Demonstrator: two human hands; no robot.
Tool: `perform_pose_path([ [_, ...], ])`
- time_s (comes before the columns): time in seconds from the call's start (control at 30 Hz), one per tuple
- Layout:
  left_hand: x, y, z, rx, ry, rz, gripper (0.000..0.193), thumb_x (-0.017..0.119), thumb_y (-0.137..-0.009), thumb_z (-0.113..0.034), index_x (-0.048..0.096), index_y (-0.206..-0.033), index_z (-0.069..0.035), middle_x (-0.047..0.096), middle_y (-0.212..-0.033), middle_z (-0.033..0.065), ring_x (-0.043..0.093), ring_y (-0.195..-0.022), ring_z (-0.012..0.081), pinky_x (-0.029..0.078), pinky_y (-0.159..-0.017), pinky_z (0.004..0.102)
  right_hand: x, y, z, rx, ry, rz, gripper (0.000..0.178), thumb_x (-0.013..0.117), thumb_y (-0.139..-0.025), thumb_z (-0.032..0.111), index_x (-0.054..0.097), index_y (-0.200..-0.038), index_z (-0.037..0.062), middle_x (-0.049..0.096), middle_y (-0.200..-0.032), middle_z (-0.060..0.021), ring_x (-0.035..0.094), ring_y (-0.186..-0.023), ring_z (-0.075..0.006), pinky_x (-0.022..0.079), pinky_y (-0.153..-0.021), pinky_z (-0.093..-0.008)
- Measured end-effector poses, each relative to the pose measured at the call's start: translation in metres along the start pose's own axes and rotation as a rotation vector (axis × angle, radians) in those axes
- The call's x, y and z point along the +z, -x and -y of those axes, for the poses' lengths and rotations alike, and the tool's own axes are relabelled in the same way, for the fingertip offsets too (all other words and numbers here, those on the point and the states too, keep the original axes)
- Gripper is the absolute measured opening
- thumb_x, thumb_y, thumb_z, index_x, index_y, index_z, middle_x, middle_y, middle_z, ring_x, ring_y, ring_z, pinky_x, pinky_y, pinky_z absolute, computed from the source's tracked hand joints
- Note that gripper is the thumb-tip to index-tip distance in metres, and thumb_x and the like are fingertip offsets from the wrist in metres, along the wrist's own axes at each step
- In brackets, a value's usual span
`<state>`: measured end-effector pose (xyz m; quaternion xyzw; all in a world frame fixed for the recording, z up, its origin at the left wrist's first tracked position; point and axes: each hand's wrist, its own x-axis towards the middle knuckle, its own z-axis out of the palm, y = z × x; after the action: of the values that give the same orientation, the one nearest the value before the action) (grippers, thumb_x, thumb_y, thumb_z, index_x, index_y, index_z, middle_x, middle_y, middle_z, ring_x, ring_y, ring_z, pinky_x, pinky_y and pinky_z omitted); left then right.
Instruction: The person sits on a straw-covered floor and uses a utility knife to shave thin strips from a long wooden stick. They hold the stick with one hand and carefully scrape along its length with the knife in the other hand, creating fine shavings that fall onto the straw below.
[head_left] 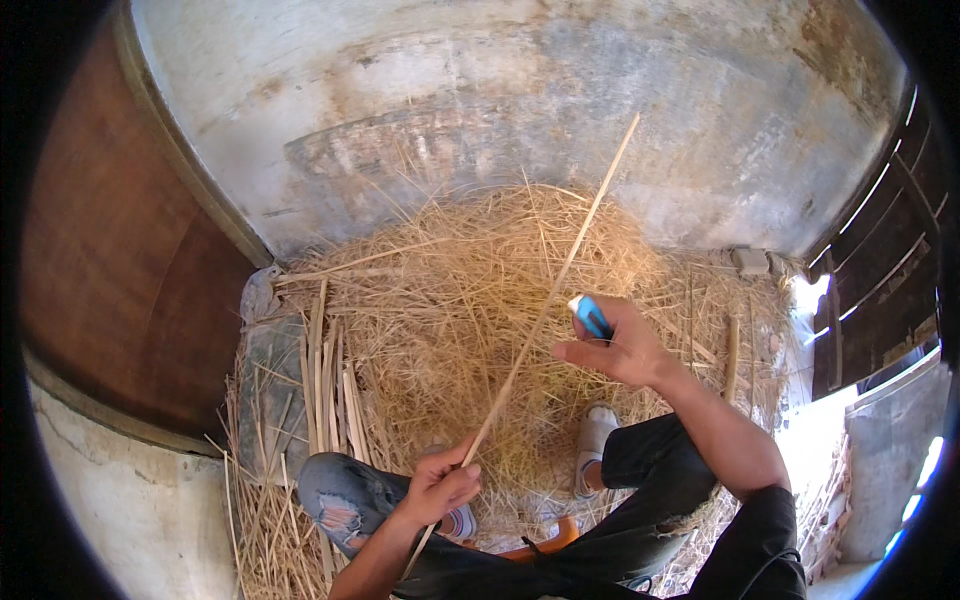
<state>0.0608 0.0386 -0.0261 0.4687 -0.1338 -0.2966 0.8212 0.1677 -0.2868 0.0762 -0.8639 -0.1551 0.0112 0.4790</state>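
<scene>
A long, thin bamboo strip (560,275) slants up from my lap, its far end in front of the wall. My left hand (440,488) grips it low down, fingers closed around it. To the right of the strip, my right hand (628,345) is closed on a blue utility knife (592,318) with a dark part along its side and a pale, bright tip. That tip points toward the strip; whether they touch I cannot tell. The blade itself does not show clearly.
Loose pale shavings (470,270) are heaped against the stained wall (480,120). Several cut strips (325,385) lie at the left, by a brown door panel (130,250). Between my legs is an orange curved object (545,540). Dark slatted boards (880,270) stand at the right.
</scene>
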Motion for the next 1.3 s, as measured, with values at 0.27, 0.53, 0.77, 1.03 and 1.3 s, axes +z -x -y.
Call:
perform_pose_path([
  [0.27, -0.006, 0.007, 0.004, 0.024, -0.033, -0.067, 0.058, 0.051, -0.105, 0.0, 0.036, -0.16, -0.006, 0.035, -0.059, -0.0053, 0.029, -0.045, 0.0044, 0.027, -0.043, 0.0244, -0.099, 0.053, 0.076, -0.556, -0.636, -0.56, 0.033, 0.073, -0.088, 0.013, 0.064, -0.116, -0.0012, 0.051, -0.06, 0.0032, 0.051, -0.05, -0.009, 0.04, -0.046, -0.0247],
  [0.53, 0.001, 0.001, -0.003, -0.031, -0.045, -0.121, 0.057, 0.054, -0.103, -0.002, 0.04, -0.158, -0.004, 0.037, -0.058, -0.0035, 0.025, -0.044, 0.006, 0.027, -0.042, 0.0256, -0.12, 0.095, 0.112, -0.909, -0.539, -0.545, 0.05, 0.053, -0.1, 0.038, 0.054, -0.127, -0.0049, 0.044, -0.064, 0.0034, 0.041, -0.053, -0.0075, 0.034, -0.049, -0.0235],
  [0.77, 0.002, 0.003, -0.005, -0.005, -0.069, -0.099, 0.058, 0.053, -0.103, -0.002, 0.039, -0.159, -0.004, 0.034, -0.059, -0.0044, 0.026, -0.045, 0.0062, 0.027, -0.043, 0.0259, -0.057, -0.004, 0.065, -0.177, -0.377, -0.546, 0.057, 0.038, -0.108, 0.052, 0.064, -0.109, 0.0015, 0.042, -0.062, 0.0032, 0.04, -0.056, -0.0082, 0.033, -0.054, -0.0272],
  [1.03, 0.001, 0.004, -0.003, -0.022, -0.041, -0.045, 0.058, 0.052, -0.105, -0.002, 0.036, -0.161, -0.007, 0.034, -0.06, -0.0046, 0.027, -0.047, 0.0054, 0.025, -0.045, 0.0263, -0.015, -0.027, 0.011, -0.058, 0.135, -0.121, 0.04, 0.054, -0.108, 0.037, 0.064, -0.101, -0.0008, 0.059, -0.072, -0.0151, 0.057, -0.063, -0.0253, 0.047, -0.064, -0.0417],
  [1.3, 0.004, 0.002, -0.003, -0.079, -0.03, -0.035, 0.058, 0.05, -0.106, 0.0, 0.035, -0.161, -0.009, 0.035, -0.064, -0.0058, 0.029, -0.049, 0.0046, 0.025, -0.047, 0.0255, -0.013, -0.032, 0.004, 0.063, 0.253, -0.124, 0.042, 0.054, -0.107, 0.038, 0.068, -0.1, 0.0, 0.063, -0.07, -0.0204, 0.062, -0.064, -0.0365, 0.048, -0.063, -0.0468],
])
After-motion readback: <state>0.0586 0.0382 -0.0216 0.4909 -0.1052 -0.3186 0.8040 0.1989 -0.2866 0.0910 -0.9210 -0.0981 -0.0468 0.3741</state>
